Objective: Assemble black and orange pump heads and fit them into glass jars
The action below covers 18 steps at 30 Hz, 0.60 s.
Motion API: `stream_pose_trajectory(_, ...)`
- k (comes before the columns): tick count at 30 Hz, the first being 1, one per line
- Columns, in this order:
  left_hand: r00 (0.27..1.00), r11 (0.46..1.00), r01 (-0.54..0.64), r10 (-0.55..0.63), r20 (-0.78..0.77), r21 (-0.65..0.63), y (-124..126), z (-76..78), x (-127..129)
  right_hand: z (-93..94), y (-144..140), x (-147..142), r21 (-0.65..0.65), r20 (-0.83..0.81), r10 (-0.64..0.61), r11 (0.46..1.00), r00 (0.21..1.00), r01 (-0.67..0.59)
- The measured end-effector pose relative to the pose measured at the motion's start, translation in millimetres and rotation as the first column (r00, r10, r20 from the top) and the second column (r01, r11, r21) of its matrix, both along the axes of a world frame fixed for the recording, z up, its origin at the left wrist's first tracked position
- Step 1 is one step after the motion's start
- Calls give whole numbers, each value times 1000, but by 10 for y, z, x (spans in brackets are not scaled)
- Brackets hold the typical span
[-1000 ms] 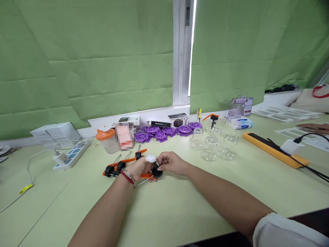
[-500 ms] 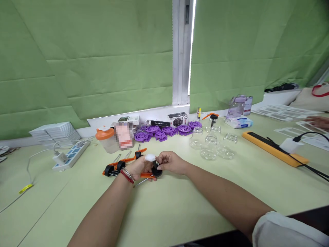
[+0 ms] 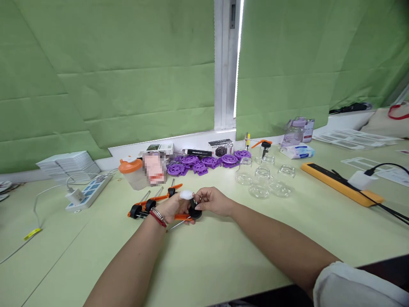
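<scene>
On the near side of the purple discs (image 3: pixel 200 168), I see the left hand (image 3: pixel 177 208) with its fingers curled around a black-and-orange part (image 3: pixel 195 212); the right hand (image 3: pixel 211 200) has its fingers narrowed together on that part's black stem (image 3: pixel 192 202). Similar orange-armed pieces (image 3: pixel 155 203) lie on the surface (image 3: pixel 230 256), nearer and left of the discs; clear glass jars (image 3: pixel 259 187) stand to the discs' right.

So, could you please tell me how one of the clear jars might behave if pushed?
A jar would probably slide before tipping, being wider below than at its neck. The smooth, shiny surface may feel slippery. Its clear, glassy look suggests fragility, though it could be plastic.
</scene>
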<state>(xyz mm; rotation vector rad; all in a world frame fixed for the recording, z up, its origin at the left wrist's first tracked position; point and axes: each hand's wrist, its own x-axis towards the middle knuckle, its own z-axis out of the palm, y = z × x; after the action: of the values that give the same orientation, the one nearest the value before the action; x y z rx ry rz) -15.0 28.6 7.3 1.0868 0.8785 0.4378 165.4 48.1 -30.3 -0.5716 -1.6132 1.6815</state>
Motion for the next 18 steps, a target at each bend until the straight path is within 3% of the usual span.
stream_pose_trajectory(18, 1000, 1000, 15, -14, -16, 12, -1, -3, -3, -21, -6, -19, 14, 22, -74, 997, 997, 74)
